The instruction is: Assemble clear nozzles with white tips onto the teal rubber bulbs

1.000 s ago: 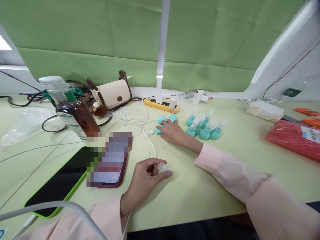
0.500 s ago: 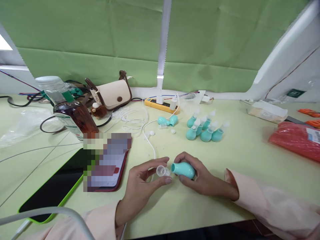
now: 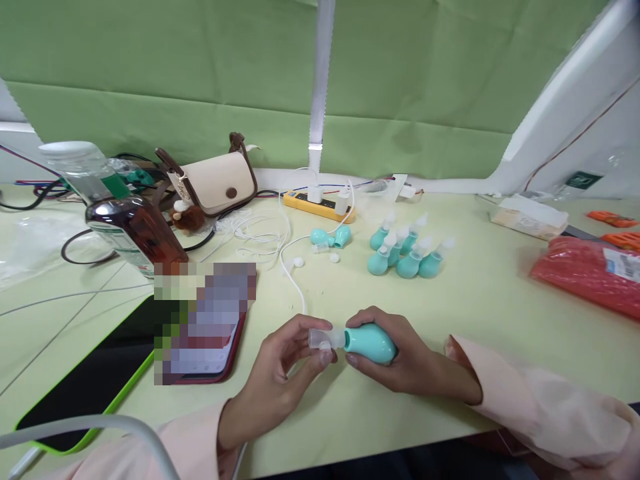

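Observation:
Between the thumb and fingers of my left hand (image 3: 280, 373) is a clear plastic connector (image 3: 320, 339), lying sideways with a small stub on its lower side. My right hand (image 3: 400, 353) is wrapped round a teal squeeze bulb (image 3: 373, 343), its open neck pointing left. The connector's right end meets the mouth of the bulb; how deep it sits I cannot tell. Beyond my hands stand several teal bulbs with clear tips (image 3: 407, 257). Left of them lie two loose teal bulbs (image 3: 321, 237), a clear connector (image 3: 321, 248) and small white caps (image 3: 335, 258).
At the left lie a phone in a green case (image 3: 95, 373) and a phone in a red case (image 3: 235, 353). Behind them are a dark bottle (image 3: 137, 230), a cream handbag (image 3: 217, 181), white cables and a yellow power strip (image 3: 317, 207). A red plastic package (image 3: 580, 270) lies right.
The connector has turned from facing me to lying in line with the bulb. Its end and the bulb's mouth have come together. The whole view has shifted slightly.

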Motion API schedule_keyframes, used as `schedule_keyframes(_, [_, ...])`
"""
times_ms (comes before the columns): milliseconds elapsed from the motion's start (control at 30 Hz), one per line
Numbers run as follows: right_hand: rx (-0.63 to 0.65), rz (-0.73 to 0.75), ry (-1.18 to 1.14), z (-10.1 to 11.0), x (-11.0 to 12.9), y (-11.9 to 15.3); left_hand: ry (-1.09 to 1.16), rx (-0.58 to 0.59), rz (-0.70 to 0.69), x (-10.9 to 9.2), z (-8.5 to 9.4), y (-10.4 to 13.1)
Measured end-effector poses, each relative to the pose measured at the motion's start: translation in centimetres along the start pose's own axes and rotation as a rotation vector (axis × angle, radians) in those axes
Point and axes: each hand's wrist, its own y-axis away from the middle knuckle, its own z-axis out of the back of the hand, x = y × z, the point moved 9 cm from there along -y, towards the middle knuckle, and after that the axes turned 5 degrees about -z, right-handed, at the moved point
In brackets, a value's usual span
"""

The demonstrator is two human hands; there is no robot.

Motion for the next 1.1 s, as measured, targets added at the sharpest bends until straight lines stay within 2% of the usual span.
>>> schedule_keyframes(267, [0.021,0.072,0.060,0.0,0.8,0.1,0.035,0.021,0.011,0.2,-0.2,-0.1])
schedule_keyframes(400, [0.077,-0.030,-0.015,-0.3,-0.1,-0.1,0.056,0.038,0.063,0.7,-0.1,-0.5])
schedule_keyframes(533, [0.205,-0.163,-0.192,-1.1,-1.0,-0.3,-0.024,0.028,0.111,1.2,0.5,-0.8])
schedule_keyframes(633, [0.319,-0.264,-0.315,-1.7,-1.5,-0.3,-0.292,0.065,0.002,0.1,0.7,-0.8])
schedule_keyframes(733, [0.380,-0.338,-0.355,-2.0,-2.0,-0.2,-0.597,0.107,-0.172,-1.4,0.4,-0.5])
schedule_keyframes(800, [0.405,-0.352,-0.353,-2.2,-1.9,-0.1,-0.721,0.116,-0.297,-2.3,0.0,-0.2])
schedule_keyframes(867, [0.396,-0.332,-0.319,-2.2,-1.7,0.0,-0.776,0.127,-0.387,-2.9,-0.4,0.2])
schedule_keyframes(933, [0.336,-0.278,-0.224,-1.8,-1.3,0.0,-0.790,0.145,-0.408,-3.2,-0.7,0.2])
schedule_keyframes(1033, [0.262,-0.161,-0.051,-1.4,-0.3,0.0,-0.774,0.174,-0.352,-3.2,-0.8,-0.1])
schedule_keyframes(1100, [0.258,-0.106,0.019,-1.4,0.1,0.1,-0.754,0.196,-0.290,-3.0,-0.9,-0.3])
